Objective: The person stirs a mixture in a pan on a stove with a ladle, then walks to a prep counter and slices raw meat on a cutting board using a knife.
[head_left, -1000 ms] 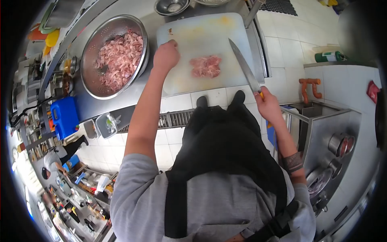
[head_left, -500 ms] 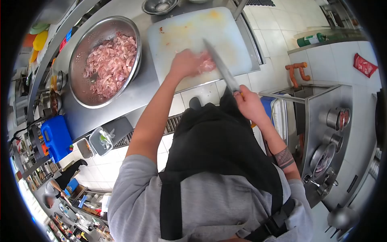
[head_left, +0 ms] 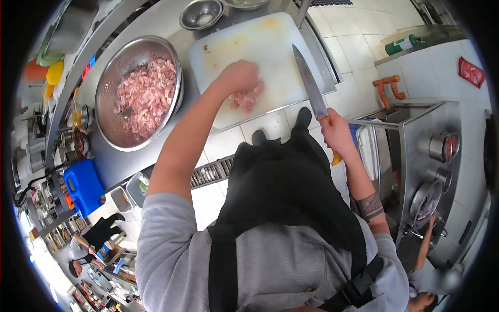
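Observation:
My right hand [head_left: 339,136] is wrapped round the yellow handle of a long kitchen knife [head_left: 310,80]. The blade points away over the right side of the white cutting board [head_left: 283,31], apart from the meat. Over the board's middle, my left hand [head_left: 239,77] is closed with its fingers turned down on cut raw meat [head_left: 248,99]; part of that meat is hidden under the hand. To the left stands a large steel colander [head_left: 106,117] with many pieces of pale pink raw meat [head_left: 145,96] in it.
Steel bowls [head_left: 201,14] stand behind the board. A blue jug [head_left: 83,188] is beyond the counter's left end. At right, a stove top [head_left: 416,143] carries several pots, and another person's arm [head_left: 427,244] reaches there. A second person [head_left: 86,249] is at far lower left.
The knife has moved right, away from the meat. My left hand has shifted slightly left with the meat under it. Another person's arm has come into view by the stove.

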Tool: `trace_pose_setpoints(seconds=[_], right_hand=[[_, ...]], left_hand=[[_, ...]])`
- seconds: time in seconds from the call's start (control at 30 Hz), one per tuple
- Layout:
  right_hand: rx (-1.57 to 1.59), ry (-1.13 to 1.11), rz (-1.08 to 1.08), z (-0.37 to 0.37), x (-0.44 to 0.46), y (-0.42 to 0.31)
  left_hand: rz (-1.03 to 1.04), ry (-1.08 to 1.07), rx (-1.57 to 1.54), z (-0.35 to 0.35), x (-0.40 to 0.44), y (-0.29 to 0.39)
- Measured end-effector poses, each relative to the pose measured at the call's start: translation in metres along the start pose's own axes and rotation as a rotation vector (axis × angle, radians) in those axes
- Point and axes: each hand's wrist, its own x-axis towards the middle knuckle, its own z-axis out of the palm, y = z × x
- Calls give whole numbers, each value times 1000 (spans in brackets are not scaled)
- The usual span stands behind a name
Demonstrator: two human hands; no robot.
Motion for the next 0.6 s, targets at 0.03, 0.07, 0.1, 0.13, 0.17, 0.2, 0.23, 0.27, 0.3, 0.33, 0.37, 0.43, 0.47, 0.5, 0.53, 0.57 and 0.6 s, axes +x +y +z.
trace_pose_setpoints(seconds=[0.03,0.07,0.1,0.13,0.17,0.2,0.23,0.27,0.3,0.33,0.37,0.43,0.47,0.5,0.53,0.57,0.6], right_hand=[[21,-12,30,-1,-2,-3],[45,-25,62,-2,-5,-3],[59,-15,63,0,-3,4],[41,1,15,2,0,17],[20,17,-35,3,2,23],[22,25,-43,2,2,21],[52,13,-13,1,0,19],[79,-1,17,-1,-1,17],[62,33,-48,5,3,28],[55,33,-57,4,2,26],[89,18,-37,5,1,23],[154,-47,60,3,-8,4],[145,-47,57,6,-10,1],[172,-87,61,8,-12,-2],[199,-128,65,10,-14,-3],[124,-147,7,14,-14,-1],[117,-149,0,20,-13,2]], left_hand=[[8,1,15,-5,-2,-3],[-54,88,-266,-9,-10,-4],[-116,174,-548,-12,-19,-1],[-108,174,-537,-13,-27,5],[-132,207,-989,-12,-38,10],[-151,237,-1444,-13,-46,15],[-141,246,-1443,-2,-48,14],[-157,352,-1617,20,-47,11],[-172,462,-1791,35,-49,11],[-167,472,-1796,42,-59,18],[-267,504,-1329,50,-71,27],[-352,519,-868,69,-87,31],[-271,583,-656,79,-92,31],[-190,642,-442,86,-92,29],[-194,647,-449,93,-87,27],[-141,763,-443,94,-79,30],[-87,880,-432,94,-71,31]])
